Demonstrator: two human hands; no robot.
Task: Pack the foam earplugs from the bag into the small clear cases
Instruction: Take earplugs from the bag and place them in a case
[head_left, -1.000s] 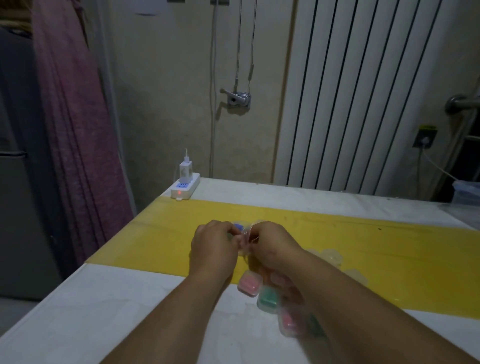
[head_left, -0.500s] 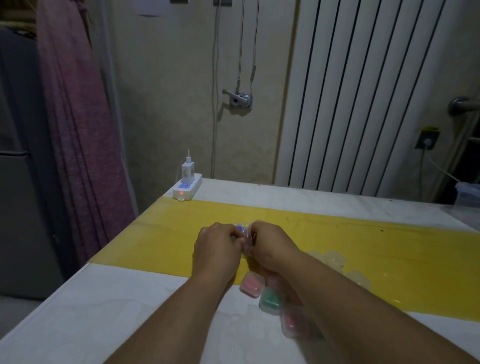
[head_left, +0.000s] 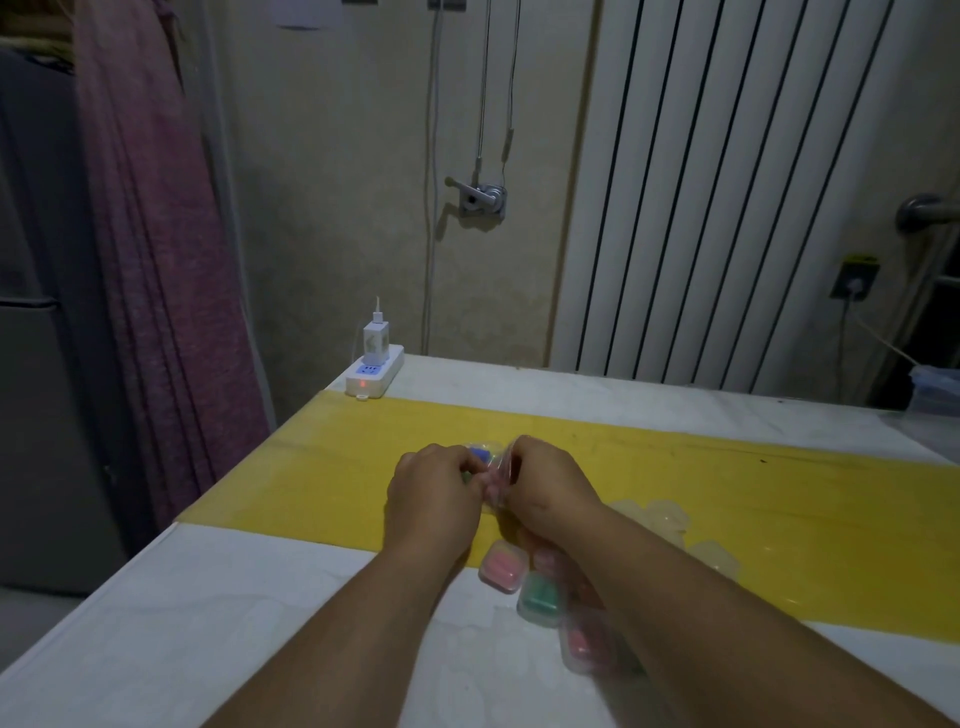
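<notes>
Head view – mid-run, one case in work.

Done so far, by the look of it: three filled cases sit on the table (head_left: 208, 623) just under the right forearm, near side of the hands. They are a pink case (head_left: 501, 566), a green case (head_left: 543, 598) and a red case (head_left: 589, 644), in a rough diagonal row and touching or nearly so. Lids look down, though the dim light leaves that unconfirmed.

In hand: a clear case (head_left: 477, 446) held between the two hands, with a blue earplug (head_left: 480, 457) visible inside. The left hand (head_left: 434, 491) has its fingers curled round the case's left side. The right hand (head_left: 548, 486) is curled too, pinching a clear plastic edge at the case's right side. That edge is probably the lid, but I can't rule out the bag. My read is loading or snapping this one shut.

Left to do: several empty cases (head_left: 657, 514) lie past the right wrist on the yellow strip (head_left: 779, 493), pale and translucent, count unclear. So at least a few more fills remain.

The bag can't be picked out as a separate item – possibly hidden by the right hand.

Case look: small, rounded-square, thin clear plastic, with the colour of the contents showing through the walls.
</notes>
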